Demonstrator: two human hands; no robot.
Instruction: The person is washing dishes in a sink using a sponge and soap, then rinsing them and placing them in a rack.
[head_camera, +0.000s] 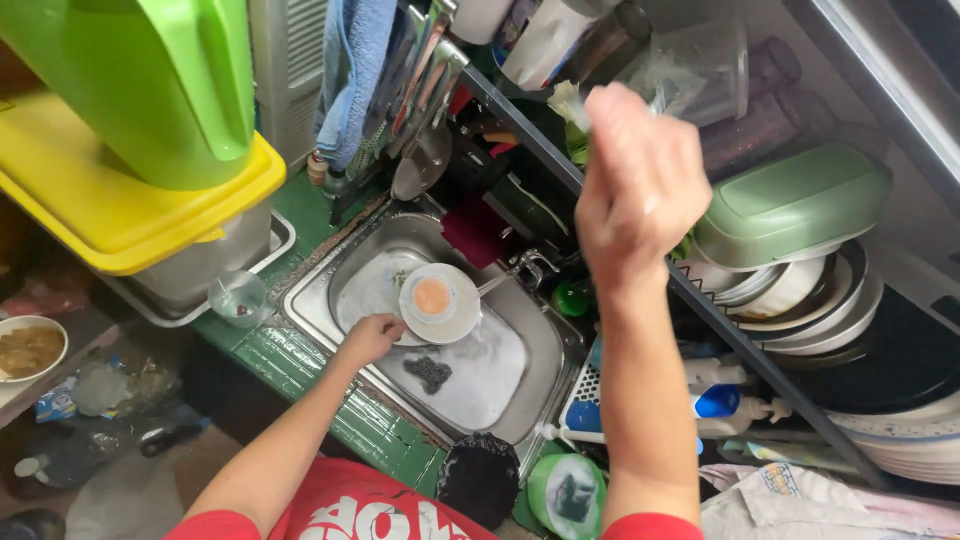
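Note:
My left hand (368, 338) holds the rim of a small round white plate (440, 302) with an orange centre, down in the steel sink (500, 390). A thin stream from the tap (532, 264) meets the plate's right side. My right hand (636, 186) is raised up at the dish rack shelf, fingers closed around something pale and green that I cannot make out. It sits just below a clear plastic container (700, 68).
A dark scrub pad (428, 372) lies in the sink. Stacked plates and bowls (850, 320) and a green lid (790, 205) fill the rack at right. A green jug (160, 80) stands on a yellow-lidded box (120, 215) at left. Soap bottles (720, 400) stand by the sink.

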